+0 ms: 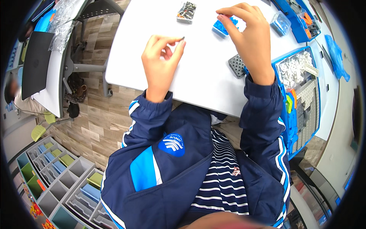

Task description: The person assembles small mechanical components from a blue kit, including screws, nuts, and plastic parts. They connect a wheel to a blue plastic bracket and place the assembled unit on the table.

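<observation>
Above the white table (133,57), my left hand (160,57) pinches a small dark piece (183,38) between thumb and forefinger. Its kind is too small to tell. My right hand (249,38) is over the far side, thumb and forefinger closed at the tips; a dark speck shows there, too small to name. Just below those fingertips stands a clear box of small blue pieces (225,27), partly hidden by the right hand. Beyond and between the hands sits a clear box of black, grey and orange small parts (186,12). A dark grey block with holes (237,65) lies beside my right wrist.
At the right stands a blue tray (301,152) with white and grey building parts. Another clear box (281,23) and a blue case (301,32) are at the far right, near a blue plastic bag (337,57). Grey storage shelves (57,189) stand behind me at left.
</observation>
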{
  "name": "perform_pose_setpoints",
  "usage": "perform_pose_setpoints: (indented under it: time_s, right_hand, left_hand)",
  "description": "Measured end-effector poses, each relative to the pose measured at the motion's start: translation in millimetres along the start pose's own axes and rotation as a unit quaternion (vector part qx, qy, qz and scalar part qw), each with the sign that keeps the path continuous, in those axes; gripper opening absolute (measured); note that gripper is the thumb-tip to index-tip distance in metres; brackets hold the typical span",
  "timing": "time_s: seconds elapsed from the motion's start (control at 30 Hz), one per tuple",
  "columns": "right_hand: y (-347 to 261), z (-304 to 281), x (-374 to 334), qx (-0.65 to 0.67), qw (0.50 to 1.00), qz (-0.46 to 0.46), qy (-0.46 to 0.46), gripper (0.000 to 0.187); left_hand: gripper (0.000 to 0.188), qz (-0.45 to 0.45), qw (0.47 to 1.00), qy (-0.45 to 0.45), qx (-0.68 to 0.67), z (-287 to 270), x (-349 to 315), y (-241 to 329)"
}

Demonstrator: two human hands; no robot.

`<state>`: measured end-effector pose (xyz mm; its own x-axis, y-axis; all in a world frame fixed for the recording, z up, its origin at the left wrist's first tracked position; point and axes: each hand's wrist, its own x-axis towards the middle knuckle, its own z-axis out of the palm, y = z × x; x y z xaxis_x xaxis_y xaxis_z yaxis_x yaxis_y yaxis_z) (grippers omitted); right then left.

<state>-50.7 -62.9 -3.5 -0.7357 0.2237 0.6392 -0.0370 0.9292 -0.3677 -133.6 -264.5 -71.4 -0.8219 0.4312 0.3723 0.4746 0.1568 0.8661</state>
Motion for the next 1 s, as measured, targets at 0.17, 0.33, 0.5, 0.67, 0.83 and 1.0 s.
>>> perform_pose_setpoints:
  time_s: [0.17,0.33,0.5,0.67,0.83,1.0]
  right_hand:
    - [3.1,14.3,1.0,-0.026,1.000,0.000,0.007,0.012]
    - [14.0,9.8,-16.3,0.005,0.999,0.032,0.020,0.008]
    - [13.7,10.6,-25.5,0.037,0.998,0.034,0.030,0.008]
    - [9.9,7.3,-27.3,0.048,0.997,0.019,0.049,0.008]
    - [11.0,-6.4,-25.1,0.016,0.998,0.032,0.045,0.011]
    - [24.9,-15.4,7.0,-0.030,0.999,0.026,0.034,0.014]
  left_hand:
    - [0.015,0.041,0.993,-0.058,0.097,21.5,45.2,-3.4]
    - [0.029,-0.083,0.988,-0.045,0.121,33.1,59.0,-13.2]
    - [0.037,-0.178,0.979,-0.019,0.097,30.7,67.4,-26.5]
    - [0.037,-0.180,0.983,-0.017,0.041,31.9,69.1,-32.1]
    - [0.035,-0.161,0.986,-0.017,0.040,28.5,69.4,-35.2]
    - [0.035,-0.155,0.987,0.009,0.044,26.9,68.8,-44.3]
